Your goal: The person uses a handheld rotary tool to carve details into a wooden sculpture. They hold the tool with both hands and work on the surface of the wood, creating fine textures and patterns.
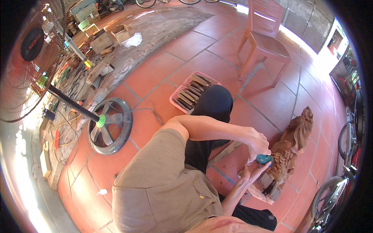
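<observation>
My left hand [256, 144] is closed with its fingers at the top of a small rounded teal object [264, 159], whose kind I cannot make out. From below, my right hand [253, 171] closes around the same object, partly hidden by it. Just beyond both hands, a brown carved wooden piece [291, 143] with scale-like and flowing relief lies at a slant. Its near end is by wooden blocks [266, 179] and a pale board [261, 194]. The hands are close to the carving; whether the teal object touches it I cannot tell.
Beside my knee sits a pink basket [173, 101] of wooden-handled tools [190, 94]. A standing fan [74, 105] with a round base is at the left, its cable on the tiles. A chair [268, 39] stands farther back. Bicycles [330, 198] line the right edge.
</observation>
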`<state>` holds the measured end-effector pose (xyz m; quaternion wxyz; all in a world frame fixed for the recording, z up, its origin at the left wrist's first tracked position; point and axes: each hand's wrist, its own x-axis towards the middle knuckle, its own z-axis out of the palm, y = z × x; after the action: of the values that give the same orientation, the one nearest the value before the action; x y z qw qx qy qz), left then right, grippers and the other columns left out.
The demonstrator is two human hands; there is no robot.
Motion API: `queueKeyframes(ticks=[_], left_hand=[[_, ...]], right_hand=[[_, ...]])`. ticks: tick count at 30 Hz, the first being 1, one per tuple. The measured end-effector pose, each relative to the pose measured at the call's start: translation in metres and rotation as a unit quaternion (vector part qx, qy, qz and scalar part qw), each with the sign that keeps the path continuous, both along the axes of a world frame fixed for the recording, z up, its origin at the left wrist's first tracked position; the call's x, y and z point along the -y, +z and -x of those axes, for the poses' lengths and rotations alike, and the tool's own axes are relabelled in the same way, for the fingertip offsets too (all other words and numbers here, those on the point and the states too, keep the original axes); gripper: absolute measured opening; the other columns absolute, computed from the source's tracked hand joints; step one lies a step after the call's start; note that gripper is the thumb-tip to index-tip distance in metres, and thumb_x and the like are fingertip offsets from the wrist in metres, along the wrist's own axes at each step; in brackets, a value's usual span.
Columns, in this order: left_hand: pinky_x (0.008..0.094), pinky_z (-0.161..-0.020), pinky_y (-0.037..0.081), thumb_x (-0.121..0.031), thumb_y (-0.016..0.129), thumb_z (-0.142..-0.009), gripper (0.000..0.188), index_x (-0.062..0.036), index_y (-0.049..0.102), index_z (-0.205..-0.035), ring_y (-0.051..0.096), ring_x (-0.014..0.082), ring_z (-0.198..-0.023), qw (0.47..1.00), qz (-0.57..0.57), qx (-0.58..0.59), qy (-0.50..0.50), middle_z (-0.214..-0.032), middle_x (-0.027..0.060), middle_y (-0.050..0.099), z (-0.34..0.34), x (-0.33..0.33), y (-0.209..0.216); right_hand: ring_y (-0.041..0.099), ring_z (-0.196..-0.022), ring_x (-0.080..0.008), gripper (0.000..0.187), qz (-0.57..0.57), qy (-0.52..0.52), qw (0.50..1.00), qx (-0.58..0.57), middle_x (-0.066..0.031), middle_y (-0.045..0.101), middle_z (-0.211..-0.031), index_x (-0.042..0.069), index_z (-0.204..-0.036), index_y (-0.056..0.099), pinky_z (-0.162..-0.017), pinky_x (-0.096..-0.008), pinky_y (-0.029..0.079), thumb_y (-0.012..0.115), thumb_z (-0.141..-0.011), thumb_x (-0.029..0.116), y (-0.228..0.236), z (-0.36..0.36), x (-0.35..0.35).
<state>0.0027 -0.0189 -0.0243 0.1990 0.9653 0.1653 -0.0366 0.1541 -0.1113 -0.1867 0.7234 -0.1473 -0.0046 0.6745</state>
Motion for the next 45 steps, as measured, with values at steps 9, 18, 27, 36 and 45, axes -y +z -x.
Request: queueKeyframes(ticks=[9, 18, 27, 36, 45], left_hand=[[0.0501, -0.081, 0.052, -0.029, 0.082, -0.062, 0.06, -0.0016, 0.056, -0.109, 0.066, 0.0422, -0.091, 1.0, -0.007, -0.002, -0.007, -0.086, 0.021, 0.069, 0.0, 0.0, -0.001], [0.0506, -0.087, 0.05, -0.029, 0.085, -0.06, 0.065, -0.0036, 0.053, -0.11, 0.065, 0.0417, -0.096, 0.999, 0.006, -0.032, -0.008, -0.09, 0.0197, 0.069, -0.001, 0.001, 0.003], [0.0494, -0.09, 0.05, -0.033, 0.085, -0.061, 0.068, -0.0069, 0.057, -0.117, 0.064, 0.0394, -0.103, 0.998, 0.002, -0.054, 0.014, -0.102, 0.0179, 0.069, -0.007, -0.001, -0.008], [0.0494, -0.089, 0.05, -0.029, 0.082, -0.063, 0.063, -0.0056, 0.056, -0.116, 0.065, 0.0406, -0.101, 0.999, -0.002, -0.046, 0.012, -0.098, 0.0191, 0.069, -0.004, 0.0, -0.006], [0.0496, -0.088, 0.05, -0.028, 0.082, -0.063, 0.061, -0.0056, 0.057, -0.114, 0.065, 0.0405, -0.099, 0.999, -0.006, -0.039, 0.01, -0.097, 0.0191, 0.069, -0.004, 0.0, -0.005]], right_hand=[[0.057, -0.119, -0.0188, 0.054, 0.052, -0.018, 0.998, 0.006, -0.0041, 0.057, -0.134, 0.012, -0.133, 0.053, -0.091, -0.0368, 0.054, 0.066, -0.091, 0.044, 0.007, 0.005, -0.002], [0.05, -0.127, -0.0256, 0.059, 0.038, -0.017, 0.999, 0.02, -0.0099, 0.051, -0.138, 0.007, -0.136, 0.046, -0.104, -0.0456, 0.047, 0.064, -0.092, 0.043, 0.009, 0.005, 0.003], [0.055, -0.122, -0.0205, 0.057, 0.05, -0.02, 0.998, 0.035, -0.0057, 0.056, -0.136, 0.01, -0.135, 0.05, -0.099, -0.0386, 0.05, 0.065, -0.092, 0.044, 0.008, 0.006, 0.001], [0.055, -0.122, -0.0212, 0.056, 0.056, -0.023, 0.998, 0.015, -0.0066, 0.055, -0.136, 0.01, -0.133, 0.051, -0.097, -0.0389, 0.052, 0.063, -0.093, 0.046, 0.012, 0.01, 0.0], [0.055, -0.122, -0.0224, 0.058, 0.065, -0.022, 0.997, 0.035, -0.008, 0.053, -0.137, 0.009, -0.135, 0.049, -0.093, -0.0403, 0.054, 0.061, -0.093, 0.048, 0.006, 0.007, -0.001]])
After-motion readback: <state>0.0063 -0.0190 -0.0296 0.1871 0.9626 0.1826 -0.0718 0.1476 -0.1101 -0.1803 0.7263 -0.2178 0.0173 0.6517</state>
